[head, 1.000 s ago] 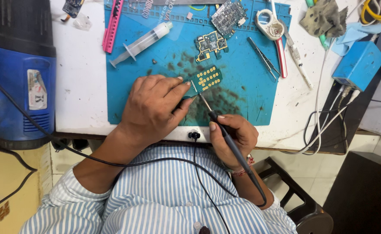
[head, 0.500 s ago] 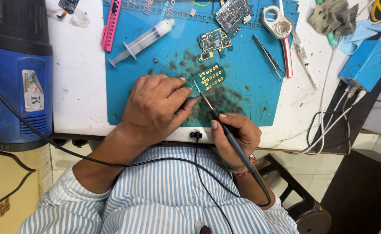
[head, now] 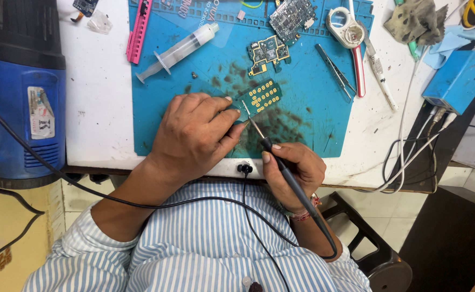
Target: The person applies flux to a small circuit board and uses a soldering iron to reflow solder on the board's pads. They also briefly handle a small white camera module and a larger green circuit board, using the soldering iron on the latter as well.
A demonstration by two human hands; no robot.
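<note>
Right hand (head: 294, 170) grips slim black soldering iron (head: 280, 162) near gold-dotted board (head: 263, 98).

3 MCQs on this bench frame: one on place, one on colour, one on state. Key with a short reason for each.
1. Where does the syringe lie?
A. on the blue mat
B. on the floor
C. on the blue box

2. What colour is the small keypad board?
A. red
B. green with gold pads
C. white

3. What is the right hand doing?
A. resting open
B. holding tweezers
C. gripping a soldering iron

Key: 1 A, it rests on the blue mat, upper left. 2 B, gold dots show on green. 3 C, the soldering iron points its tip toward the board beside the left hand.
</note>
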